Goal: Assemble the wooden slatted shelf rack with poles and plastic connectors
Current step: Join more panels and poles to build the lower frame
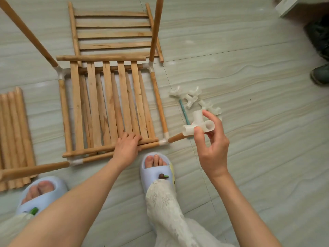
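The slatted shelf rack (110, 106) lies flat on the floor (249, 68), with upright poles (155, 29) rising from its corner connectors. The left hand (127, 146) rests on the rack's near rail, fingers curled over it, seemingly gripping. Just right of the rack's near right corner, the right hand (211, 139) pinches a white plastic connector (198, 126) held above the floor. Spare connectors (193, 98) lie beyond it, right of the rack. A bundle of loose poles (15, 132) lies left of the rack.
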Motion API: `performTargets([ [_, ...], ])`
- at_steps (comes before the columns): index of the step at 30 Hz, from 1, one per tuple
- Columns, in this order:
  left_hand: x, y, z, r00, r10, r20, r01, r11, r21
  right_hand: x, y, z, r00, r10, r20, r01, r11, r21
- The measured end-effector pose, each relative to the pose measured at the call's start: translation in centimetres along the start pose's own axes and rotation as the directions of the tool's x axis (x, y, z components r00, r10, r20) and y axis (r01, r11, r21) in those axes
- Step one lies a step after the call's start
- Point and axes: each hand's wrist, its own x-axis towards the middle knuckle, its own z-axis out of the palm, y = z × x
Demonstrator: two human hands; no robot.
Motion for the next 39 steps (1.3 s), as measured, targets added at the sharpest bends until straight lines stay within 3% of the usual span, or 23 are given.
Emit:
performTargets([
  [4, 0.9, -0.1, -0.9, 0.999, 0.044, -0.018, -0.044, 0.999, 0.017, 0.0, 0.2, 0.3, 1.0, 0.008, -0.004, -0.008, 1.0, 0.013],
  [11, -1.9, 1.0, -5.7, 0.91, 0.204, -0.36, -0.233, 0.972, -0.038, 0.1, 0.1, 0.2, 0.998, 0.056, 0.032, -0.057, 0.998, 0.031],
  [15, -3.5, 1.3, -9.9, 0.917, 0.225, -0.331, -0.245, 0.969, -0.021, 0.2, 0.3, 0.0, 0.992, 0.092, 0.09, -0.095, 0.995, 0.034],
  [19, -4.6, 1.6, -13.0, 0.931, 0.159, -0.328, -0.178, 0.984, -0.028, 0.1, 0.3, -0.3, 0.983, 0.116, 0.145, -0.124, 0.991, 0.046],
  [27, -5.1, 5.4, -20.6, 0.876, 0.166, -0.452, -0.191, 0.982, -0.01, 0.2, -0.2, 0.0, 0.973, 0.16, 0.168, -0.171, 0.984, 0.054],
  [39, -10.1, 6.7, -16.7, 0.898, 0.207, -0.387, -0.194, 0.978, 0.073, 0.4, -1.2, -0.3, 0.953, 0.22, 0.208, -0.236, 0.97, 0.051],
])
